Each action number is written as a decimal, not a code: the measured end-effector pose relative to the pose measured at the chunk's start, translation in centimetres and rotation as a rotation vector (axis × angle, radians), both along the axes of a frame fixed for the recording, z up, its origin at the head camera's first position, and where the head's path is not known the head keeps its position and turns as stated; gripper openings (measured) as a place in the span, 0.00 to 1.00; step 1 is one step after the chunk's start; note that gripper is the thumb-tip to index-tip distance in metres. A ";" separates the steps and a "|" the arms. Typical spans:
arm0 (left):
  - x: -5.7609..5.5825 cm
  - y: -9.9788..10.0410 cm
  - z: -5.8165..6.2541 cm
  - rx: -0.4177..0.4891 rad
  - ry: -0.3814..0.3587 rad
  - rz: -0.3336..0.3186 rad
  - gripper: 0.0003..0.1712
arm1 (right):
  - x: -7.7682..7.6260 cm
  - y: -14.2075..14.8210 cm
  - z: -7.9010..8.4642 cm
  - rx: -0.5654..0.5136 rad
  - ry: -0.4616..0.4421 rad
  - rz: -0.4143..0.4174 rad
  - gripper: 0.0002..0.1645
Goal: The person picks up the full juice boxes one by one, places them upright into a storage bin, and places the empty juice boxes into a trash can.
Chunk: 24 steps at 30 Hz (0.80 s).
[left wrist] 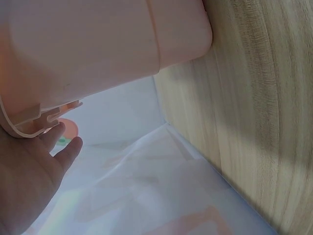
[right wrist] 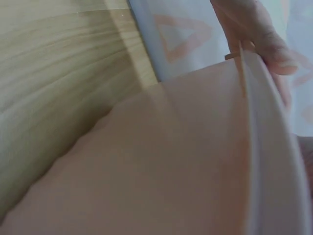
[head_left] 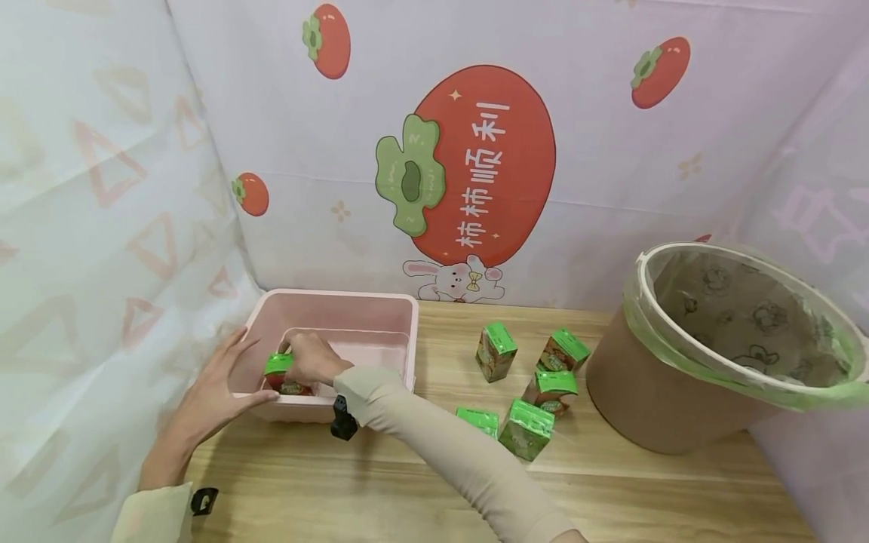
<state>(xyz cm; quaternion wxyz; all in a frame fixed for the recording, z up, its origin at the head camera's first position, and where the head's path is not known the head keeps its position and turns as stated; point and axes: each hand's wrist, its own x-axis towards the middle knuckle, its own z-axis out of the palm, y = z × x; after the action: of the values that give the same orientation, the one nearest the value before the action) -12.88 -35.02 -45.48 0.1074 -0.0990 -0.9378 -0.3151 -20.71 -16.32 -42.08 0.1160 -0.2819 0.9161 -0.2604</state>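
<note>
With left hand (head_left: 213, 385) spread wide, thumb and fingers apart, touches the near left corner of a pink bin (head_left: 353, 311). With right hand (head_left: 312, 356) curled inside that bin, toward its left side, grips a small carton (head_left: 278, 363), green on top, red lower down, partly hidden by the fingers. To the right, on a pale wooden table (head_left: 305, 483): five more green-topped cartons (head_left: 526, 430), the nearest two beside a beige sleeve (head_left: 441, 445), two more close together just behind, one upright and apart. Farther right, a large brown bucket (head_left: 631, 385) with a green-edged liner (head_left: 842, 394). Behind it all, a pale cloth backdrop (head_left: 305, 113) printed with red persimmons (head_left: 526, 173)
</note>
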 end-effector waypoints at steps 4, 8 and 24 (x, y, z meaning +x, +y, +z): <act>-0.2 0.1 -0.2 -0.004 0.001 -0.010 0.61 | -0.4 1.1 0.4 0.021 -0.007 0.054 0.30; -0.3 0.0 -0.3 -0.019 0.000 -0.019 0.60 | -0.5 2.6 1.4 -0.005 -0.044 0.072 0.34; -0.4 -0.4 -0.5 0.014 0.048 -0.045 0.60 | -1.7 14.2 6.1 -0.243 0.036 0.025 0.31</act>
<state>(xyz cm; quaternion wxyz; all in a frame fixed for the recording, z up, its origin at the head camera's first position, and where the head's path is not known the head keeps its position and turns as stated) -13.26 -35.40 -46.01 0.1236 -0.1266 -0.9302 -0.3216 -22.41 -2.09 -35.96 0.0679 -0.3100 0.8761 -0.3628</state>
